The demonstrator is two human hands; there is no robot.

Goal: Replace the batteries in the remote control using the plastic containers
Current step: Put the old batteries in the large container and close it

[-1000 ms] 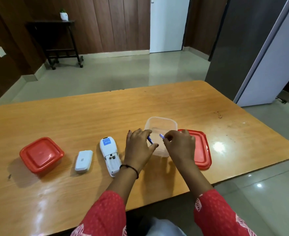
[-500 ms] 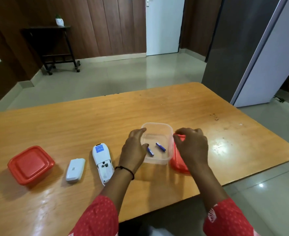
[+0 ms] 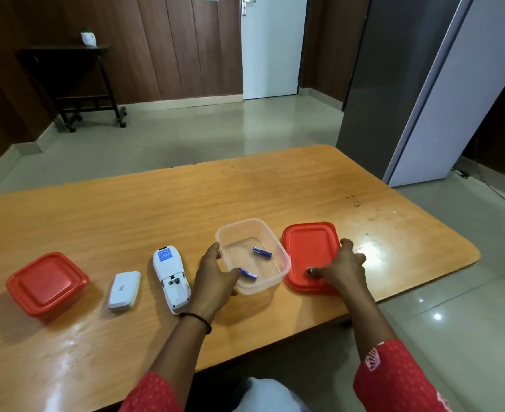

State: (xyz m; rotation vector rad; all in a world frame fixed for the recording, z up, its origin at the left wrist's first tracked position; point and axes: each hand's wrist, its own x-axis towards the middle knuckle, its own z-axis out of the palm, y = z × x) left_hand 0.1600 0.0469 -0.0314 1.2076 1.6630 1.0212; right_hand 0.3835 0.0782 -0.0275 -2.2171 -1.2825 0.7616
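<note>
1. Orange-brown wood formed the surface (image 3: 156, 209), which carried every item of the task.
2. A clear plastic container (image 3: 281, 264) stood open near the front edge, with two blue batteries inside: one battery (image 3: 262, 252) lay toward the middle of its floor, the other battery (image 3: 248, 273) near its front left wall.
3. The left hand (image 3: 214, 278) cupped the container's left side, fingers on the far left rim and thumb against the near wall, steadying it rather than lifting it.
4. Just right of the container lay a loose red lid (image 3: 309, 251), flat on the surface.
5. The right hand (image 3: 344, 269) rested on the lid's right edge, thumb pressed on its top and fingers curled over the far side; whether the lid was truly pinched could not be told.
6. A white remote control (image 3: 170, 275) lay face down left of the left hand, its battery bay uncovered and showing no batteries.
7. Beside it, further left, lay the white battery cover (image 3: 124, 289), apart from the remote.
8. At the far left sat a second container closed with a red lid (image 3: 46, 282).
9. Red patterned sleeves (image 3: 394, 379) covered both forearms.
</note>
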